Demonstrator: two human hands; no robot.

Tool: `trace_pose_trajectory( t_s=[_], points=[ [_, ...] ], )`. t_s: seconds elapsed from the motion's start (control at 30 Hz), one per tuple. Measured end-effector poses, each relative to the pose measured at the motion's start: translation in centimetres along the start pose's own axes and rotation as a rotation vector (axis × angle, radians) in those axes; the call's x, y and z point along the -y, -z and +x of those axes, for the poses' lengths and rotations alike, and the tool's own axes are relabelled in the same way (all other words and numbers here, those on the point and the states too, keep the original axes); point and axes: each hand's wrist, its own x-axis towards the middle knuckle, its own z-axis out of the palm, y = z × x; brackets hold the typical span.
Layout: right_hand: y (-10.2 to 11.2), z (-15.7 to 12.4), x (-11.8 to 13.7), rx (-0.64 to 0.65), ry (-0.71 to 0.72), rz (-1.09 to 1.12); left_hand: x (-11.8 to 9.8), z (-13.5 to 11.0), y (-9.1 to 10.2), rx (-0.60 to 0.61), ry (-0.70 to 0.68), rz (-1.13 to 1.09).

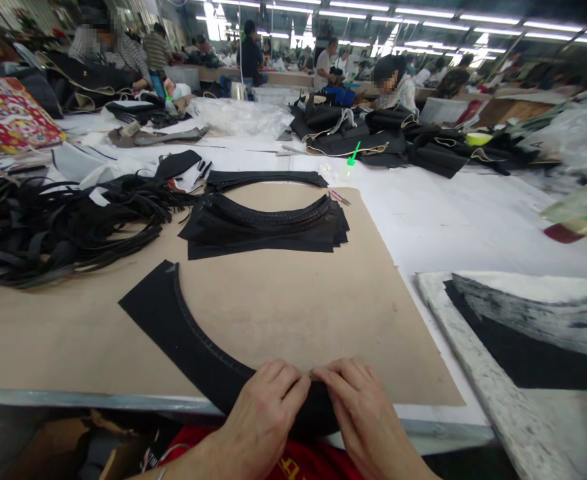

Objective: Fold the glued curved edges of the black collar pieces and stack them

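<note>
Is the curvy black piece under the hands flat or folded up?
Flat. The curvy black piece lies spread on the brown board; its near end, under the left hand and right hand, is hidden.

The hall is bright: long tube lamps (438, 17) high behind the brown board (283, 307) shine white with some glare. On the board the light is even and shadows are weak. The left hand (266, 407) and right hand (361, 410) at its near edge are sharp; far behind it, things are slightly blurred. Right of it, lines bend.
</note>
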Motion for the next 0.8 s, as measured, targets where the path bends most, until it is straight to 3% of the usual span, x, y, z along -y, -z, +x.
trace_pose_trajectory(
  t_s=[0.27, 0.8],
  points=[
    [-0.6, -0.8, 0.3, -0.119, 0.125, -0.122, 0.3, -0.6, -0.5, -0.048, -0.099, 0.089],
    [-2.0, -2.7, -0.7, -0.145, 0.226, -0.407, 0.6, -1.6, -0.8, -0.035, -0.22, 0.259]
  ],
)
